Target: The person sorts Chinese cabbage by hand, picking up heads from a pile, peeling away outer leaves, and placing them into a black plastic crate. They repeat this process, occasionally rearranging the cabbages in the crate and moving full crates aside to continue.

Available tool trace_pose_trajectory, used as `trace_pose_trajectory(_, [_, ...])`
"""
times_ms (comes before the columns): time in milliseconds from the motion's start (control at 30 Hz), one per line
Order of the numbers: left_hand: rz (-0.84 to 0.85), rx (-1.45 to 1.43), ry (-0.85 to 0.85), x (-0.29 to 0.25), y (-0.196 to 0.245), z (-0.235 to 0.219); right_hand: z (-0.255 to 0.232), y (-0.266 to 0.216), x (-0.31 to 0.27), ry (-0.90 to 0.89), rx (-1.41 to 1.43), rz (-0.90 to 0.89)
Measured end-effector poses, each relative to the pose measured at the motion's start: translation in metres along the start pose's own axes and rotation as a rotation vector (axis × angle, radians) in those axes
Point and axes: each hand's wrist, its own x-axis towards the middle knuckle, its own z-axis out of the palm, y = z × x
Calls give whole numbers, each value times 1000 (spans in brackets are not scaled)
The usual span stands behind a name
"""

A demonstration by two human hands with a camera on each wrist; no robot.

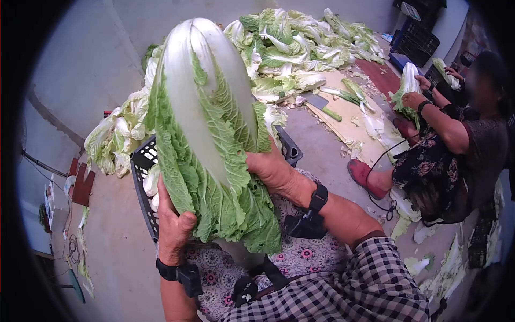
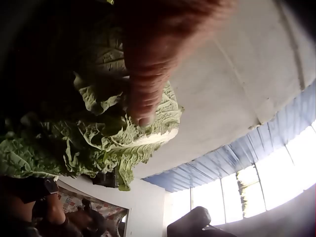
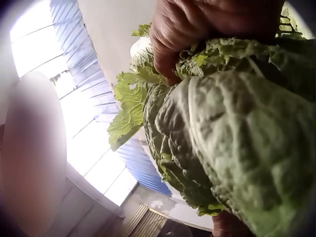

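Observation:
A large napa cabbage (image 1: pixel 217 123) is held up before my chest in the head view, its white base at the top and its green leaf tips hanging down. My left hand (image 1: pixel 174 228) grips its lower left side, thumb on the leaves. On the opposite side my right hand (image 1: pixel 279 169) holds it, with most of its fingers hidden behind the leaves. The left wrist view has a finger of the left hand (image 2: pixel 150 69) against the ruffled leaves (image 2: pixel 108 143). In the right wrist view, the right hand (image 3: pixel 197 24) presses over crinkled outer leaves (image 3: pixel 232 123).
A black crate (image 1: pixel 144 177) with cabbages stands behind the held one. Loose leaves (image 1: pixel 300 48) are heaped along the wall. A cleaver (image 1: pixel 316 100) lies on a board (image 1: pixel 343 131). At right a seated person (image 1: pixel 456 134) holds another cabbage (image 1: pixel 409 86).

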Motion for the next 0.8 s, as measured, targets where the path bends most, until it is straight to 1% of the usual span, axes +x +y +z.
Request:
trace_pose_trajectory(33, [7, -13, -15, 1, -1, 3, -9, -5, 4, 44, 8, -33])
trace_pose_trajectory(100, [19, -35, -39, 2, -3, 9, -17, -30, -3, 73, 51, -100])
trace_pose_trajectory(133, [-59, -136, -68, 1, 9, 13, -29, -35, -3, 110, 55, -148])
trace_pose_trajectory(233, [-215, -173, -66, 2, 10, 6, -74, -51, -5, 117, 152, -293])
trace_pose_trajectory(300, [-205, -181, -59, 3, 11, 7, -109, -61, -10, 176, 196, -343])
trace_pose_trajectory(400, [-224, -153, -53, 3, 11, 9, -168, -76, -17, 317, 236, -353])
trace_pose_trajectory(467, [-251, -131, -71, 4, 11, 9, -211, -78, -25, 429, 242, -344])
trace_pose_trajectory(500, [-267, -119, -78, 5, 10, 9, -233, -77, -29, 484, 244, -336])
trace_pose_trajectory(533, [-251, -76, -47, 5, 10, 13, -253, -75, -33, 540, 240, -321])
trace_pose_trajectory(600, [-264, -59, -66, 6, 9, 15, -290, -66, -41, 651, 226, -300])
trace_pose_trajectory(667, [-284, -51, -79, 8, 9, 15, -318, -58, -48, 774, 188, -298])
trace_pose_trajectory(733, [-307, -48, -87, 11, 8, 16, -324, -53, -53, 913, 166, -289])
trace_pose_trajectory(800, [-323, -39, -93, 12, 5, 16, -333, -46, -55, 976, 158, -269])
